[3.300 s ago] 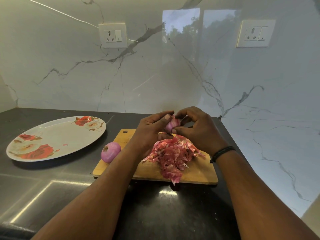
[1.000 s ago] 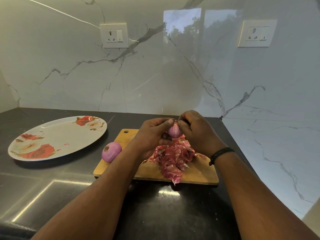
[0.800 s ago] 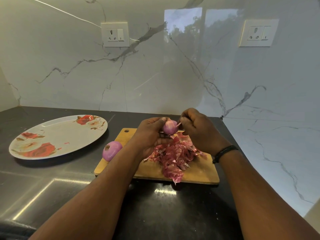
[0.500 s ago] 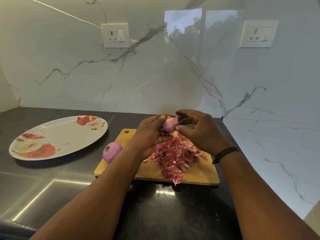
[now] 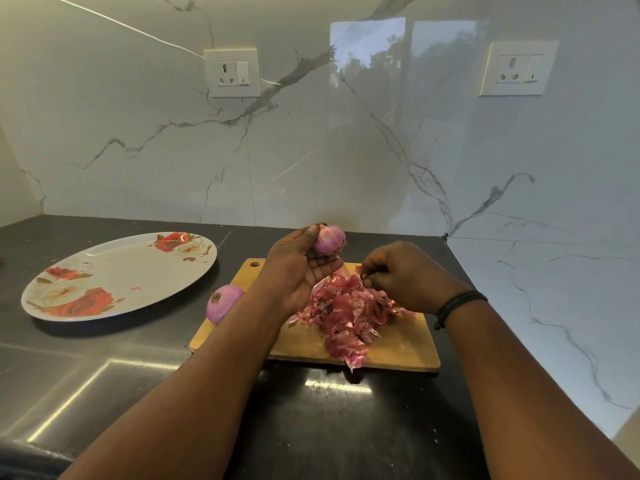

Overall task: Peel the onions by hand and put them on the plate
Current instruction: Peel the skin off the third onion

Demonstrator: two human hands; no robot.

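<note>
Over the wooden cutting board (image 5: 301,344), your left hand (image 5: 294,268) holds a small pink onion (image 5: 329,240) up in the air, with your thumb and fingers curled round it. Your right hand (image 5: 398,275) is lower and a little to the right, just above the pile of onion skins (image 5: 346,313). Its fingers are curled and its fingertips pinch together on what looks like a small bit of skin, though that is hard to see. You wear a black band (image 5: 460,301) on that wrist. A second onion (image 5: 223,303) sits at the left edge of the board, touching it. Off to the left, well apart from your hands, the big plate (image 5: 114,271) with red roses lies on the dark counter (image 5: 104,375). No onion is on the plate, only a tiny pink scrap.
</note>
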